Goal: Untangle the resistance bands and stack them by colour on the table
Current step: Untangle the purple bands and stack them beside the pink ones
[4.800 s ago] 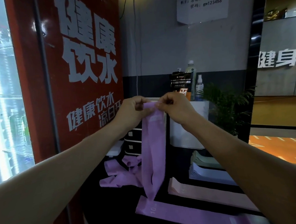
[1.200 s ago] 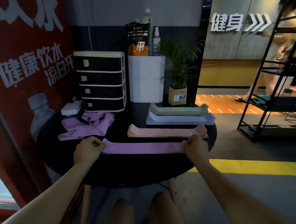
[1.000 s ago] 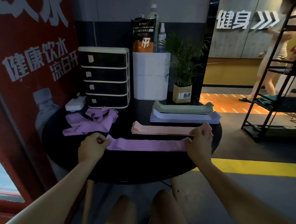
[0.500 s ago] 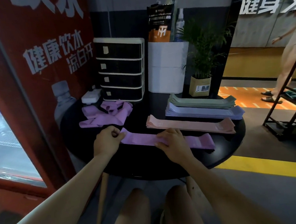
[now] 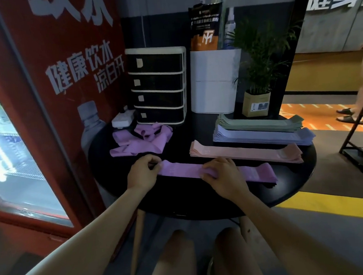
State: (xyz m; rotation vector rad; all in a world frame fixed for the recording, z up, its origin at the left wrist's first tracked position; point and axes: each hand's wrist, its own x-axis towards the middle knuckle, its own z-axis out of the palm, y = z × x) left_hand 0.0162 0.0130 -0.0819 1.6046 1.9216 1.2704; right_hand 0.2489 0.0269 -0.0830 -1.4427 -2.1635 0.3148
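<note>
At upper centre a four-drawer organiser (image 5: 157,86) is seen; a white bin (image 5: 214,82) and potted plant (image 5: 257,69) are placed rightward.

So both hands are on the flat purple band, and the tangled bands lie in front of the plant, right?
No: the head view shows the tangled bands in front of the drawers. The left hand and right hand are on the flat band.

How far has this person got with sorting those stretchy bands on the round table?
Mostly done. The green stack, lilac-blue stack and pink stack already lie flat in neat piles. In hand: a purple band laid at the front of the table, left hand pinching its end, right hand gripping its middle. To do: the tangled purple heap by the drawers.
</note>
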